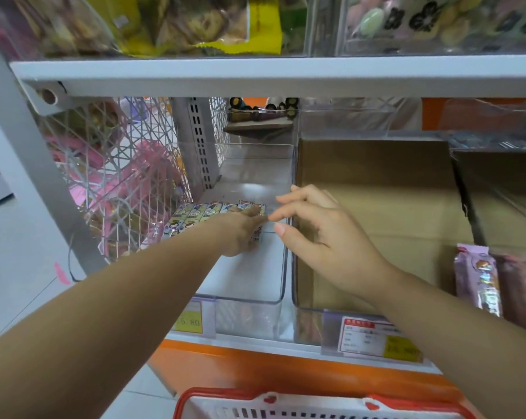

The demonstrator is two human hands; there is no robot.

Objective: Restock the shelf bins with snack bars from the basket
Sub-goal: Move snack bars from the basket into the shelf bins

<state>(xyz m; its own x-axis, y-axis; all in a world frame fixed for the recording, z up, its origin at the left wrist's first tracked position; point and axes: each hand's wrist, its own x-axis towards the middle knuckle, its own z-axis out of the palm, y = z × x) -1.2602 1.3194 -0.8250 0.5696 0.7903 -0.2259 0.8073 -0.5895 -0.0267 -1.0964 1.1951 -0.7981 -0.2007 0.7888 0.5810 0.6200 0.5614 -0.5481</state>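
A row of several snack bars in pale wrappers with cartoon prints lies across the left clear plastic bin on the shelf. My left hand reaches into that bin and rests flat against the right end of the row, fingers together on the bars. My right hand hovers over the divider between this bin and its neighbour, fingers spread, holding nothing. The red-rimmed basket shows at the bottom edge; its contents are hidden.
The neighbouring clear bin holds a brown cardboard insert. Pink-wrapped bars stand at the right. A white shelf board hangs close above. A wire mesh side panel closes the left. Price tags line the front.
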